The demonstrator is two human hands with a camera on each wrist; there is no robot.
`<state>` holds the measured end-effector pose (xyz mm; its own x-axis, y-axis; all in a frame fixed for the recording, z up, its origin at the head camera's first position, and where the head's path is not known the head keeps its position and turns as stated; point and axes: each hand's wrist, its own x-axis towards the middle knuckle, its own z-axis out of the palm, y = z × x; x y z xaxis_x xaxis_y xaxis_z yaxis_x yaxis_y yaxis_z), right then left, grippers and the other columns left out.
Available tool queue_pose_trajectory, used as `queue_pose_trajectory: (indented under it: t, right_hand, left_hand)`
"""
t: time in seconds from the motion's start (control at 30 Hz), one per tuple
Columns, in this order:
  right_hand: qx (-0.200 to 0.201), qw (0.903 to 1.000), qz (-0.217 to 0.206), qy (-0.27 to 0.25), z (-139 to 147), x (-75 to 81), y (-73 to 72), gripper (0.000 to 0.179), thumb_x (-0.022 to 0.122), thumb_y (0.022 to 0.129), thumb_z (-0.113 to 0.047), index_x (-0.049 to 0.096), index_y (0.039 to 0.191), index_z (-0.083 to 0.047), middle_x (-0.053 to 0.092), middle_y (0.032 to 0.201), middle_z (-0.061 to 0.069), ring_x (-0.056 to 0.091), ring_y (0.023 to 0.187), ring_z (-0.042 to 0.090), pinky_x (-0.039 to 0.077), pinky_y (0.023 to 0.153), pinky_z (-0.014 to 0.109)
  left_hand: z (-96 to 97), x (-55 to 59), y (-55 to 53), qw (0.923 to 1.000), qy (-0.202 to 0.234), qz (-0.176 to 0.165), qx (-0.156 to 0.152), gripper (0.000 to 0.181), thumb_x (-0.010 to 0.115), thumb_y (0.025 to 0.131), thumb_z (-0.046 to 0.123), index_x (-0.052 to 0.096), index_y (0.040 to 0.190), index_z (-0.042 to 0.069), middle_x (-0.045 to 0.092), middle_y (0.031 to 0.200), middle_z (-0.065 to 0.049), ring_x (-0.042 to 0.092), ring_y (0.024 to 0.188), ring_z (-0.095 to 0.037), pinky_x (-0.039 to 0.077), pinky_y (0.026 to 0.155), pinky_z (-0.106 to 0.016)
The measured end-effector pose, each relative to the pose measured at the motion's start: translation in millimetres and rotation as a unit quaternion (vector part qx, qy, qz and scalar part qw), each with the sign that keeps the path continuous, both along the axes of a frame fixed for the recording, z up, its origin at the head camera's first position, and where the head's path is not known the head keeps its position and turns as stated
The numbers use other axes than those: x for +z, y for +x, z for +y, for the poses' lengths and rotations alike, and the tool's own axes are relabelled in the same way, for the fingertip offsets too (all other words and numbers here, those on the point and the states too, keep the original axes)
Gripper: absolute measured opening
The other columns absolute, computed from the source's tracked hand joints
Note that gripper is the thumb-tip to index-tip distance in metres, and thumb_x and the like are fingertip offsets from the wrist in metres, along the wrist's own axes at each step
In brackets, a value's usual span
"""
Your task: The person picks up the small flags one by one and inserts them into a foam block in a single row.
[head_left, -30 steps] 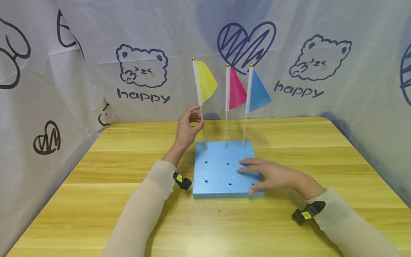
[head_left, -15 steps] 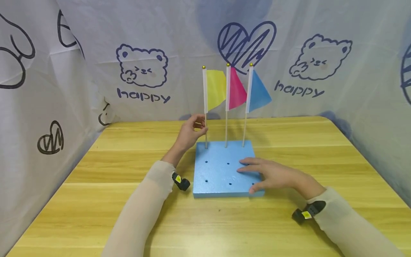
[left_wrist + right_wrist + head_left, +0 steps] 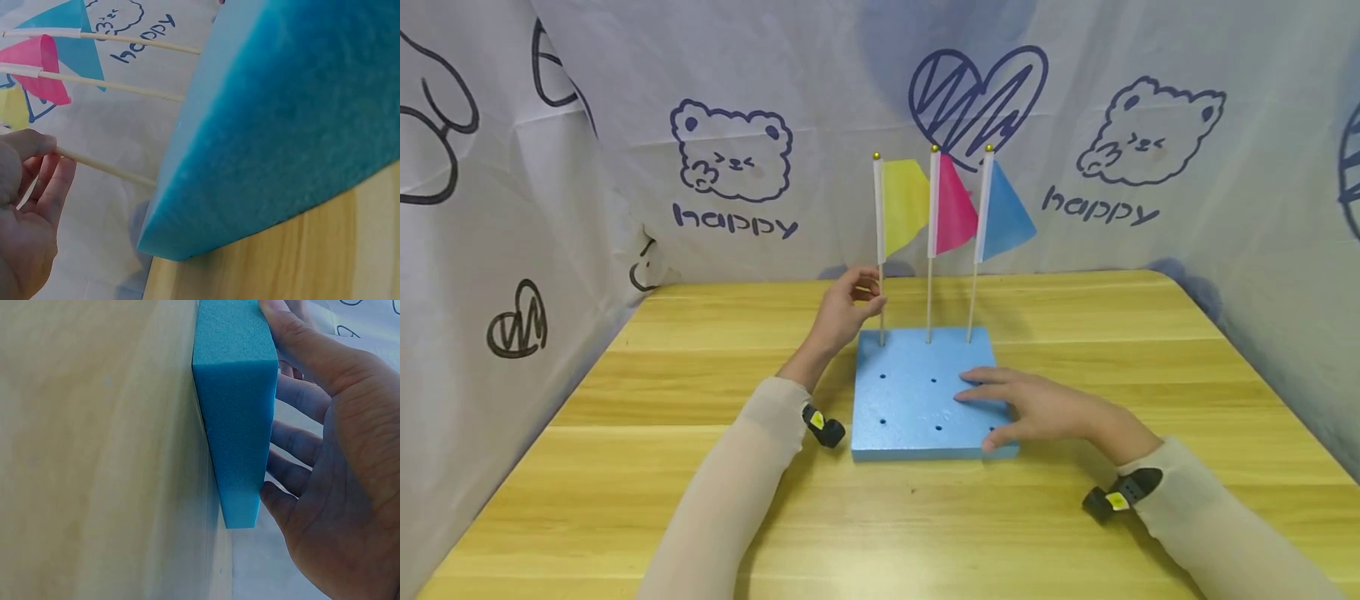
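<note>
In the head view my left hand (image 3: 844, 310) pinches the thin stick of the yellow flag (image 3: 902, 207) between thumb and fingers. That stick stands upright in the back left hole of a blue foam block (image 3: 906, 404). A pink flag (image 3: 953, 208) and a blue flag (image 3: 1006, 215) rise from the other two holes of the back row. My right hand (image 3: 1037, 407) rests on the block's right side with fingers spread. The right wrist view shows its fingers (image 3: 300, 394) along the top of the block. The left wrist view shows my left fingertips (image 3: 47, 145) on the stick.
The block lies on a wooden table (image 3: 647, 467), and several small holes show in its front and middle rows. Behind the table hangs a white cloth (image 3: 842, 75) printed with bears and hearts.
My left hand has tipped the yellow flag from a leftward lean to upright, moving slightly right and down. Over the last half second little differs. My right hand has stayed on the block.
</note>
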<state>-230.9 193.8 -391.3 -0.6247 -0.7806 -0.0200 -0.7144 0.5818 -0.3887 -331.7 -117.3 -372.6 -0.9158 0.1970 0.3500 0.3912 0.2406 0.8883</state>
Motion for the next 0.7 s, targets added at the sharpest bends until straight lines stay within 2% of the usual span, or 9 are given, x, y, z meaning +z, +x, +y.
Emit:
queue_pose_trajectory:
  t: [0.37, 0.7]
  right_hand:
    - [0.006, 1.0000, 0.004, -0.003, 0.5, 1.9, -3.3, 0.076, 0.068, 0.082, -0.060, 0.053, 0.143, -0.018, 0.034, 0.155, 0.011, 0.027, 0.142, 0.038, 0.028, 0.111, 0.056]
    - [0.009, 0.9999, 0.005, 0.004, 0.3, 3.8, -1.4, 0.075, 0.070, 0.081, -0.058, 0.053, 0.143, -0.018, 0.034, 0.155, 0.011, 0.027, 0.142, 0.037, 0.028, 0.111, 0.056]
  left_hand:
    - [-5.5, 2.3, -1.2, 0.9996, -0.027, 0.000, -0.010, 0.027, 0.066, 0.093, 0.006, 0.056, 0.119, 0.006, 0.057, 0.104, -0.010, 0.060, 0.099, -0.025, 0.054, 0.083, -0.036]
    - [-10.1, 6.5, -1.0, 0.9977, -0.028, -0.029, -0.055, 0.028, 0.063, 0.096, 0.008, 0.057, 0.123, 0.006, 0.058, 0.110, -0.011, 0.061, 0.102, -0.026, 0.054, 0.088, -0.036]
